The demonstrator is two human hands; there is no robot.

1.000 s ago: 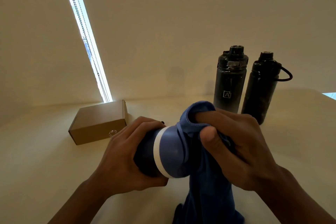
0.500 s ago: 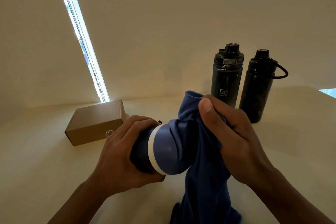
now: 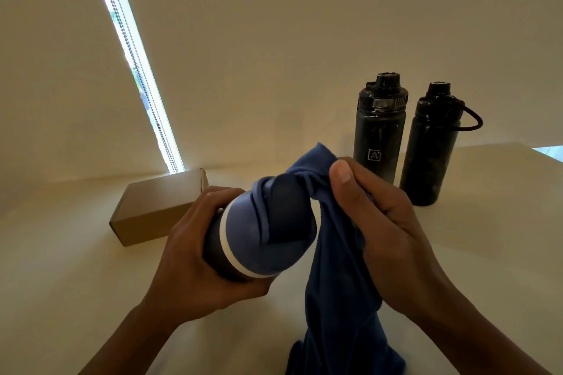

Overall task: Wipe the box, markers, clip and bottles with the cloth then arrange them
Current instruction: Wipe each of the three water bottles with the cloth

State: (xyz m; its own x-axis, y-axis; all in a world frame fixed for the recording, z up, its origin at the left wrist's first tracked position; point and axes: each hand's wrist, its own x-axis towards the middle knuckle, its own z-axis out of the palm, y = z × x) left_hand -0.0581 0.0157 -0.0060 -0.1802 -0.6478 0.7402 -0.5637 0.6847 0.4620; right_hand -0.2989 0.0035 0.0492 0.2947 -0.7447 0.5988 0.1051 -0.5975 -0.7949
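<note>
My left hand [image 3: 195, 256] grips a blue bottle [image 3: 249, 234] with a white band, held on its side above the table. Part of the blue cloth [image 3: 338, 298] is draped over the bottle's right end. My right hand [image 3: 380, 219] pinches the cloth just right of the bottle, and the rest of the cloth hangs down to the table. A brown cardboard box [image 3: 158, 207] lies behind my left hand. Two black bottles stand upright at the back right, one with a logo [image 3: 379, 134] and one with a loop strap [image 3: 429, 146]. Markers and clip are hidden.
A pale table [image 3: 76, 268] runs to a beige wall or blind. A bright vertical window slit [image 3: 137, 70] with a bead chain stands behind the box. The table's right corner [image 3: 536, 152] lies beyond the black bottles.
My right hand has shifted to the right, off the bottle's end, pulling the cloth with it. More of the cloth-covered bottle end now shows. The left hand keeps its grip.
</note>
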